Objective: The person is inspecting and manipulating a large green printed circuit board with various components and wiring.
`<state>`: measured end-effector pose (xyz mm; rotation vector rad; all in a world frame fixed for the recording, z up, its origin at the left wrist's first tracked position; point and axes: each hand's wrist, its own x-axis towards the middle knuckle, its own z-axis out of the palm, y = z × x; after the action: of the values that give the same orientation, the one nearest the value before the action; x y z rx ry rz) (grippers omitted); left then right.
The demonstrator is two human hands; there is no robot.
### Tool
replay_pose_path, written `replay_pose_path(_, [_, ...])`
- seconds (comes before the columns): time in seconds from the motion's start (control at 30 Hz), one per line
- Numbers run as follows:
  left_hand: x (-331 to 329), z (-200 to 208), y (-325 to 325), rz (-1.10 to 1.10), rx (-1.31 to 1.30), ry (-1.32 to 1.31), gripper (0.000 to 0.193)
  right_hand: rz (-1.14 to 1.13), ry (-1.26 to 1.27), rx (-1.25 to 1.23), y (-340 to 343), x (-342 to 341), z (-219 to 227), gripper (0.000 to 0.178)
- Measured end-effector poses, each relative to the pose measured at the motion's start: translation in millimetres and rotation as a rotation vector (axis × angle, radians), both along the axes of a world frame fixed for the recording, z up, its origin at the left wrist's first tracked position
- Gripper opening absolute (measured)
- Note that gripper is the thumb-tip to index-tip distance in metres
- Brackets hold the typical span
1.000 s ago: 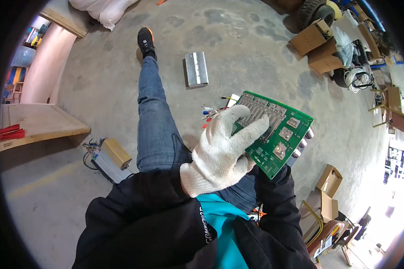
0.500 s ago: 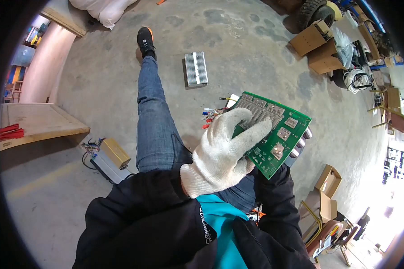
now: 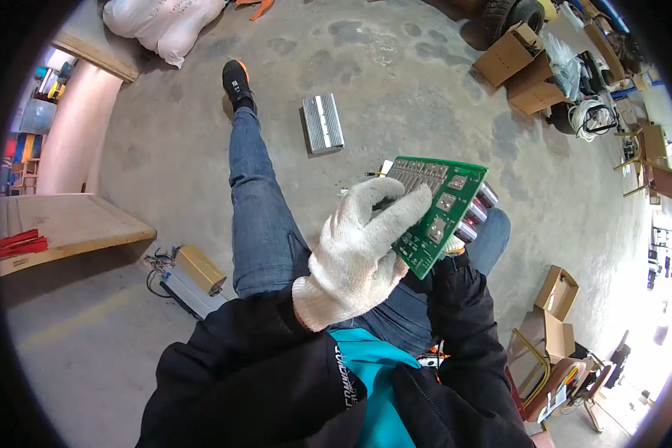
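A green circuit board [image 3: 431, 218] is tilted in front of me, its soldered face with silvery metal patches toward me. Several dark, shiny cylindrical capacitors [image 3: 476, 213] stick out behind its right side. My left hand [image 3: 358, 250], in a white knitted glove, lies closed over the board's left part, thumb and a finger bent against the soldered face. My right hand [image 3: 454, 245], also gloved, is behind the board; only a bit of it shows near the lower right edge, and its fingers are hidden. Out on the floor lies a silver ribbed metal case [image 3: 322, 123].
At left, a gold metal box [image 3: 201, 269] with wires rests on a silver casing, near a low wooden table [image 3: 82, 224] holding red items. Cardboard boxes [image 3: 509, 54], a coiled white cable [image 3: 591, 119] and tyres are far right. An open carton [image 3: 558, 336] sits lower right.
The circuit board has shifted left and down and tipped more edge-on, showing more of the capacitors. Both hands have moved with it. Colourful wire ends beyond my left hand are now mostly covered.
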<state>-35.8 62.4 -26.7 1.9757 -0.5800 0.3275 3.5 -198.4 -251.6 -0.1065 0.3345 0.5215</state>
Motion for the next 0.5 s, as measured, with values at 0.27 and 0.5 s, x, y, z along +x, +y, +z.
replay_pose_path(0.27, [13, -11, 26, 0.081, -0.492, 0.775, 0.044, 0.248, -0.595, -2.001, 63, 18, 130, 0.036])
replay_pose_path(0.5, [29, -32, 45, 0.131, -0.573, 0.95, 0.045, 0.242, -0.754, -2.025, 56, 17, 120, 0.034])
